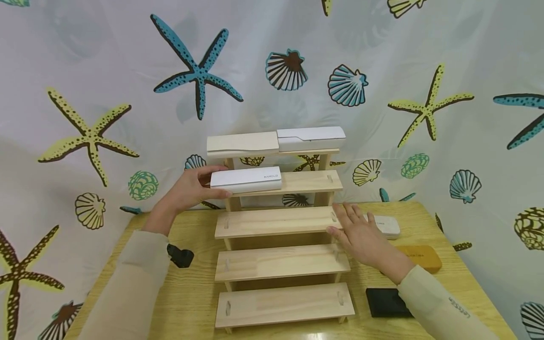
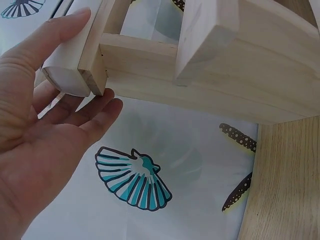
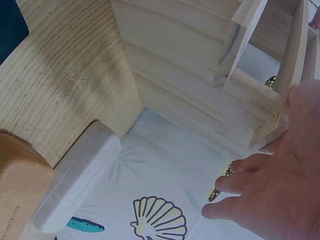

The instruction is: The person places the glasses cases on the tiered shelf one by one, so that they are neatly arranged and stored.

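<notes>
three cases [image 1: 243, 144] up on wooden rack [image 1: 280, 222]; our left hand [image 1: 190, 188] grips white case [image 1: 245, 178] on second-highest tier; our right hand [image 1: 364, 236], loosely spread, holds nothing; grey case [image 1: 387, 227], orange case [image 1: 422, 258], black case [image 1: 386, 302] seemingly left, on table [image 1: 191, 297].

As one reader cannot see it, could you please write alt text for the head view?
A person's left hand grips a white case on the second-highest step of a five-step wooden stand; the right hand is at the right end of the middle step. Two pale cases sit on top; a grey case and an orange case lie on the table.
</notes>
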A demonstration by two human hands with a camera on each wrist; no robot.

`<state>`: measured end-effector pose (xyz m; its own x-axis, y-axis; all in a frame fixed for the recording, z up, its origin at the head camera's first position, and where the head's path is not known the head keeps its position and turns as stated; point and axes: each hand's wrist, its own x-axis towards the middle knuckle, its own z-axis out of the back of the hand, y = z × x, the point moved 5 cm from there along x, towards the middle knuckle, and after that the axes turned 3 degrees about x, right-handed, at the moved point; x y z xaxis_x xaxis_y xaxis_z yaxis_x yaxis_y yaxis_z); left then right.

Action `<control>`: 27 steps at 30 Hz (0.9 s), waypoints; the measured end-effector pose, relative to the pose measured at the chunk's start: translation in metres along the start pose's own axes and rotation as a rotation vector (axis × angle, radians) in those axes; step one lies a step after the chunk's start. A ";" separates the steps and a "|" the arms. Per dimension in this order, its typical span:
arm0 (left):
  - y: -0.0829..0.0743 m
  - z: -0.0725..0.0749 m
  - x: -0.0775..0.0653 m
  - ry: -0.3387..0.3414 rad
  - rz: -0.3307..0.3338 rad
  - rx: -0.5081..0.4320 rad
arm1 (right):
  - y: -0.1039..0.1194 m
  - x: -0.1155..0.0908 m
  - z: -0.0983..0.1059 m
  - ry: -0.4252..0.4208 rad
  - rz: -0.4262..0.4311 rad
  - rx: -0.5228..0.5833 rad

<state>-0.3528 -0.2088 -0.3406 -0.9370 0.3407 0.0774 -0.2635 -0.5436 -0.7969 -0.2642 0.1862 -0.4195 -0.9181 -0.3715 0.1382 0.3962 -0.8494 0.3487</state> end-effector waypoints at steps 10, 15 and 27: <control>0.005 0.008 -0.014 -0.127 -0.027 -0.062 | 0.003 0.001 0.001 -0.003 0.004 0.005; 0.005 0.009 -0.033 -0.226 -0.046 -0.019 | 0.002 0.001 0.002 0.000 0.000 -0.002; 0.026 -0.028 -0.076 -0.206 0.008 0.440 | 0.000 0.002 -0.001 0.005 -0.017 -0.012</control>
<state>-0.2821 -0.2277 -0.3837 -0.9536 0.2002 0.2249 -0.2864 -0.8337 -0.4722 -0.2658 0.1858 -0.4201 -0.9247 -0.3586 0.1276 0.3804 -0.8602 0.3395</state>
